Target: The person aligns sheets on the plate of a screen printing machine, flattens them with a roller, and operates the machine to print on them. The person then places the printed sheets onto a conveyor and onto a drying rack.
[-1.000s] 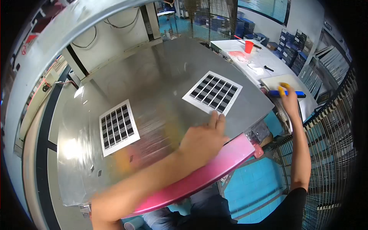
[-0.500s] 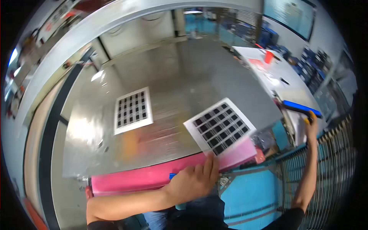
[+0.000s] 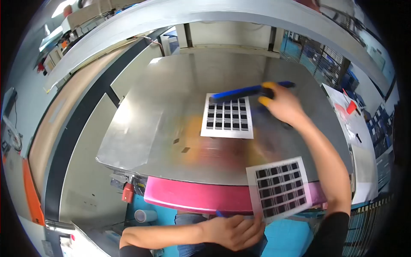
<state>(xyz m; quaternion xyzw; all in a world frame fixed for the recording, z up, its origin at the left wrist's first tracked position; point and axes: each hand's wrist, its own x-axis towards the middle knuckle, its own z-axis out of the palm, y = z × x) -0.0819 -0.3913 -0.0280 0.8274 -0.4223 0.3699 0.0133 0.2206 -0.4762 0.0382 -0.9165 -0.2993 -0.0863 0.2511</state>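
Dk blue boxes (image 3: 379, 124) at far R are showing pale labels, too small to read. Red cup (image 3: 351, 107) is standing on the white side table (image 3: 351, 136); can't tell what it's holding. White cylinder (image 3: 146, 215) is lying on the floor below the table's near edge, poss. a container; can't tell.

R hand (image 3: 284, 105) is gripping the blue bar (image 3: 239, 92) approx. mid-length, yellow-tipped fingers closing round it. Bar's long axis is running approx. L–R, L end dipping slightly twd the person, R end pointing away. It's crossing above the far edge of the flat printed sheet (image 3: 227, 116); can't tell if touching. That sheet is lying approx. square-on mid metal tabletop (image 3: 141, 137), w/ two small dk chips (image 3: 180, 145) lying just near-L of it.

L hand (image 3: 233, 233) is pinching the near-L corner of the held printed sheet (image 3: 280, 188), fingers nearly together. This sheet is overhanging the pink front edge (image 3: 184, 195), R of centre, its long axis running away from the person, far end leaning L.
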